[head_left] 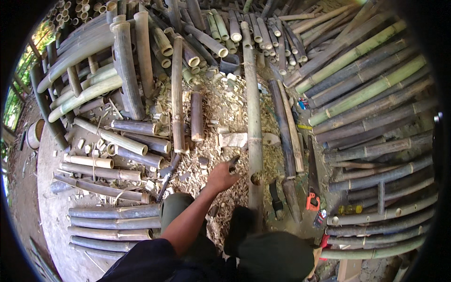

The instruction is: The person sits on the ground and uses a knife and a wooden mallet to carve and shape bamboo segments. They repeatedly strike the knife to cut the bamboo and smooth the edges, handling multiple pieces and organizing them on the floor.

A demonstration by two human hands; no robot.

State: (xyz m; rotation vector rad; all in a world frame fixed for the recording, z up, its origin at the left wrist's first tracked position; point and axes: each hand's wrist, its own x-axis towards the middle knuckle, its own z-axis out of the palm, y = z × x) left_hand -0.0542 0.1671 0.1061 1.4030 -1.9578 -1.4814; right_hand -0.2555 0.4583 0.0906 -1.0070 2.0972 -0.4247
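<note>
My left hand (221, 178) reaches forward over the wood chips, fingers curled around a small dark piece (233, 162) whose kind I cannot make out. Just right of it a long pale bamboo pole (254, 115) runs away from me, with a round hole (256, 178) cut in its near part. Under the pole, ahead of the hand, lies a flat pale wood block (233, 139). My right hand does not show.
Wood chips (216, 115) cover the ground. To the right of the pole lie dark bamboo (283, 124) and a handsaw with an orange handle (312, 202). Bamboo lengths (115, 211) lie at left, more poles (371, 123) at right. A curved bamboo frame (129, 70) stands far left.
</note>
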